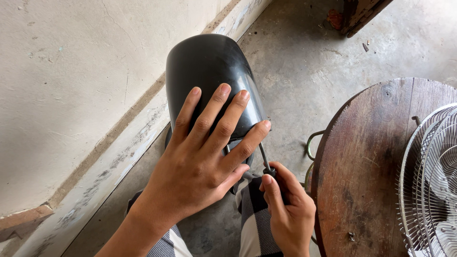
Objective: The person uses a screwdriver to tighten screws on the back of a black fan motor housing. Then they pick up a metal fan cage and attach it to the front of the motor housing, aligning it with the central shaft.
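So the left hand (200,162) is spread flat, fingers fanned out, pressing down on a glossy black domed housing (209,71) that looks like moulded plastic, maybe a fan motor cover. It's propped over the person's lap, above the concrete floor (304,62) and just beside the painted wall (71,85), well off the left edge of the round wooden tabletop (366,171). The right hand (288,209) is closed around the dark handle of a screwdriver (265,159), whose thin shaft angles up to the lower right rim of the housing, right by the left thumb. Can't tell what the tip is actually seated in, since the thumb and rim hide it. My guess on handling: the shell looks light and stiff but pretty slick with that shine, so a flat palm on top could skate around. Gripping the lower rim or wrapping fingers over the edge seems a safer hold, and thin plastic like this would probably crack if pried hard. A white wire fan guard (431,181) sits at the tabletop's right edge, and there's a small screw (351,235) lying near its front edge.
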